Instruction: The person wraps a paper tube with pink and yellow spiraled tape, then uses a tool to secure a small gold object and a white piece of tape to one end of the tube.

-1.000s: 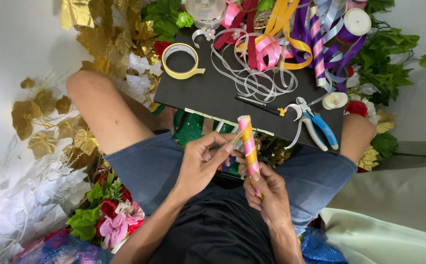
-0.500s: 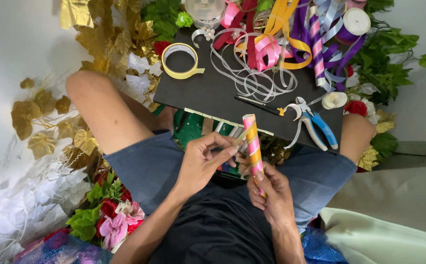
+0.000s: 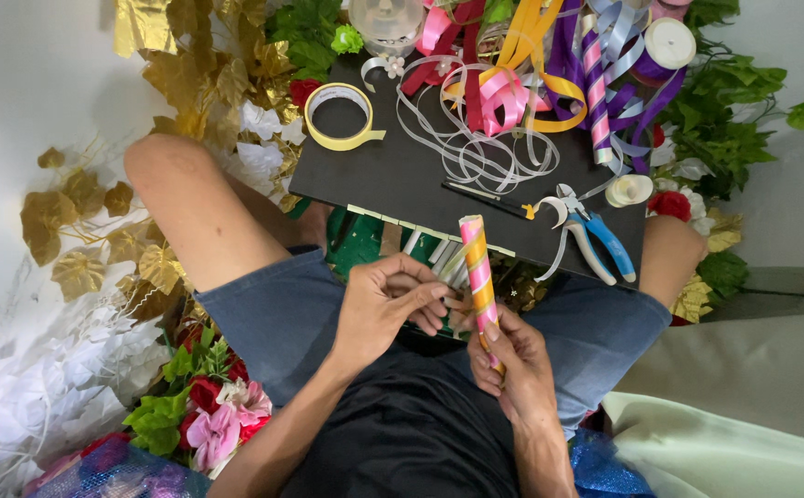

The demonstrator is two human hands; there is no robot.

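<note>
My right hand (image 3: 513, 364) grips the lower end of a paper tube (image 3: 478, 269) wrapped in pink and yellow ribbon stripes, held upright over my lap. My left hand (image 3: 391, 302) is just left of the tube, fingers curled toward it near its lower part; what its fingertips pinch is too small to tell. Both hands hover above my denim shorts, in front of a black board (image 3: 402, 180).
On the board lie a yellow tape roll (image 3: 339, 117), a tangle of white ribbon (image 3: 476, 138), coloured ribbons (image 3: 549, 55), blue-handled pliers (image 3: 596, 240) and a white tape roll (image 3: 629, 190). Gold leaves (image 3: 88, 221), artificial flowers (image 3: 213, 415) and green foliage (image 3: 734, 101) surround me.
The tube has tilted slightly and sits a little higher. My left hand's fingers have shifted closer to the tube's lower part.
</note>
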